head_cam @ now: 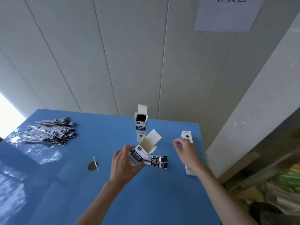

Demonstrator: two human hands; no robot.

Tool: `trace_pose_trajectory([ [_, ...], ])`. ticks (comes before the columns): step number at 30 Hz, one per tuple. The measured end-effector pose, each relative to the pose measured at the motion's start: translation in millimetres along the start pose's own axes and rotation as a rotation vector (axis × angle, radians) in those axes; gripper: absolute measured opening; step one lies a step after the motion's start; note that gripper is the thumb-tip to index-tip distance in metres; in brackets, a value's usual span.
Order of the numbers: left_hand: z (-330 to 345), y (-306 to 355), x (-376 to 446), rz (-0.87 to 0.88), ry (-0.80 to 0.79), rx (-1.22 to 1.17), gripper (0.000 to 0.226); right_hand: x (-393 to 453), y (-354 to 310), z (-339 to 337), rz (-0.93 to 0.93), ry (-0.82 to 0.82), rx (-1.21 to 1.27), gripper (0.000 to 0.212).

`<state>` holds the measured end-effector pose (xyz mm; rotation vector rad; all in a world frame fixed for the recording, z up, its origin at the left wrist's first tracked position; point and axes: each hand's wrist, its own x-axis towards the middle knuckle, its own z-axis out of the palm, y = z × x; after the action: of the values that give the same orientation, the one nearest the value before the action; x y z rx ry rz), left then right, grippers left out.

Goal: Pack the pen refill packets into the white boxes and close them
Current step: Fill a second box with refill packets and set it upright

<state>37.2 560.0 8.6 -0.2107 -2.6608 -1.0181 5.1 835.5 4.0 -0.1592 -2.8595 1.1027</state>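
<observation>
A pale panelled wall (113,54) filled the upper part of the view, with a white paper sign (227,13) stuck to it at the top right. Below it lay the blue worktop (81,184), bright with window glare along its left side. On the far left of that worktop sat a loose pile of refill packets (53,132), dark-printed and glossy, well apart from both hands. Near the back edge an upright box (141,127) stood with its top flaps open and dark contents showing inside. At the right edge a lying box (188,153) rested flat along the worktop, partly hidden behind the right wrist.

The left hand (125,164) had its grip closed around the lower end of a held box (142,150), fingers curled on its printed side; this box was tilted, its mouth open and its lid flap raised toward the upright box. Just beside it, touching or nearly touching its base, two flat packets (158,160) lay on the worktop between the hands. The right hand (185,151) hovered above the lying box with its grip empty, fingers loosely bent. A small dark scrap (92,165) with a thin white strip across it lay left of the left hand.
</observation>
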Motion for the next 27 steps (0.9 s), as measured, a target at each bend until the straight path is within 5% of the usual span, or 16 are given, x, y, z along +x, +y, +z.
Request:
trace_pose_trajectory([
  [6,-29,-33,-19,-0.327,0.090,-0.072,0.056,-6,-7,37,-0.064,-0.197,-0.162,0.027],
  [17,-49,-45,-39,-0.395,0.063,-0.108,0.055,-11,-11,83,-0.060,-0.314,-0.380,0.034],
  [27,-44,-48,-42,-0.393,0.017,-0.108,0.053,-17,-15,80,0.086,-0.348,-0.041,0.015],
])
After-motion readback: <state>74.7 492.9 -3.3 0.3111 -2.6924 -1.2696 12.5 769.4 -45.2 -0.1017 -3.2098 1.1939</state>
